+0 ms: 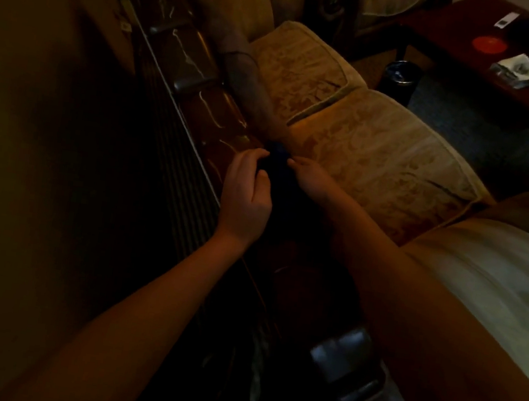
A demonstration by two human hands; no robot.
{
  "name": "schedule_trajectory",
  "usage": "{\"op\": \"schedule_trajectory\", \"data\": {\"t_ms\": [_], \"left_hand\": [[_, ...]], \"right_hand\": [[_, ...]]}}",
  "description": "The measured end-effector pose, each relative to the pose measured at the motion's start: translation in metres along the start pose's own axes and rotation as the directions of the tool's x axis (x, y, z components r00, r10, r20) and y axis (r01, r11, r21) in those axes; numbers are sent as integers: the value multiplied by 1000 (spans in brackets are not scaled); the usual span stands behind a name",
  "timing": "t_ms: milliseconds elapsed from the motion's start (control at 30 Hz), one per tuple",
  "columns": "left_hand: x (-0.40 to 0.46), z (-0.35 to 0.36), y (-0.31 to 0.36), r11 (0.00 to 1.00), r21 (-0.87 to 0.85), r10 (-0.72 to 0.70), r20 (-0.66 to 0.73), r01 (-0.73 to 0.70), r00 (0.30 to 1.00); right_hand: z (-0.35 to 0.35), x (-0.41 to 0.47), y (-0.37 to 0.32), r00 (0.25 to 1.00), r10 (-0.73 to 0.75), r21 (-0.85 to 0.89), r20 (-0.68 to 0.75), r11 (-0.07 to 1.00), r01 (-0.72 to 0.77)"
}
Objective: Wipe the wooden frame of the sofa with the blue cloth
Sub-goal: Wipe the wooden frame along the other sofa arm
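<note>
Left hand (246, 194): back of hand upward, fingers curled, fingertips bunched toward the thumb as in a pinch. Left forearm: bare, extended forward from lower left. Right hand (310, 178): fingers bent, tips pointed toward the left hand, just beside it. Right forearm: bare, reached in from lower right. Whatever either hand grasped was too dark to tell.

Two hands (279, 182), one cloth (277, 158), three cushions (308, 74).
</note>
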State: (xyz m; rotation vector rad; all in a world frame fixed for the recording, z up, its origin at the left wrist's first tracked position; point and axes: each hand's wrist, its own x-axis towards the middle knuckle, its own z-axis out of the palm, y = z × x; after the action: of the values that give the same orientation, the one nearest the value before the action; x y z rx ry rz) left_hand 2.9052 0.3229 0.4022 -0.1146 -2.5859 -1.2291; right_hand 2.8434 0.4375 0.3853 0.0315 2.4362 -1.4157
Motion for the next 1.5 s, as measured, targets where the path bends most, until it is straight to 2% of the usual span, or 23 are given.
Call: {"op": "schedule_trajectory", "data": {"t_ms": [167,233,367,467,567,633,767,833,933,1067,1167,1233,1367,1500], "left_hand": [[-1,1,-5,1000,-4,24,12,-24,1000],[-1,2,-5,1000,-6,14,41,-14,999],[10,-1,-6,998,-46,-26,166,34,986],[43,-6,-10,1000,7,19,316,-23,949],[95,-9,-22,991,32,107,418,-133,902],[129,-11,-31,974,89,131,525,-207,841],[174,-13,-50,928,178,103,721,-326,685],[187,-11,-58,904,206,69,794,-374,604],[200,-8,-60,866,242,-4,879,-437,478],[212,-6,-54,853,219,-4,910,-474,414],[217,-1,-53,818,225,0,921,-530,390],[218,1,-52,792,238,-1,921,-562,389],[221,-1,-46,768,223,40,919,-601,393],[226,1,-41,734,281,-56,932,-618,357]], "right_hand": [[-16,-67,31,992,121,287,41,949,-128],[-16,-87,38,985,166,315,46,934,-172],[-9,-93,32,988,113,224,-108,971,-86],[1,-70,-2,982,-21,-21,-189,1000,18],[20,-25,-33,982,-59,-297,-181,955,2],[36,6,-47,976,-16,-364,-217,929,-66],[43,32,-65,940,161,-294,-302,922,-252],[36,29,-61,905,293,-228,-308,901,-369],[29,19,-42,841,423,-267,-338,814,-516],[37,12,-40,758,467,-196,-456,778,-597],[49,21,-59,732,411,-215,-544,774,-595],[57,37,-68,743,363,-212,-562,806,-553],[67,70,-82,840,268,-274,-473,861,-429],[45,63,-68,878,310,-235,-364,882,-409]]}}
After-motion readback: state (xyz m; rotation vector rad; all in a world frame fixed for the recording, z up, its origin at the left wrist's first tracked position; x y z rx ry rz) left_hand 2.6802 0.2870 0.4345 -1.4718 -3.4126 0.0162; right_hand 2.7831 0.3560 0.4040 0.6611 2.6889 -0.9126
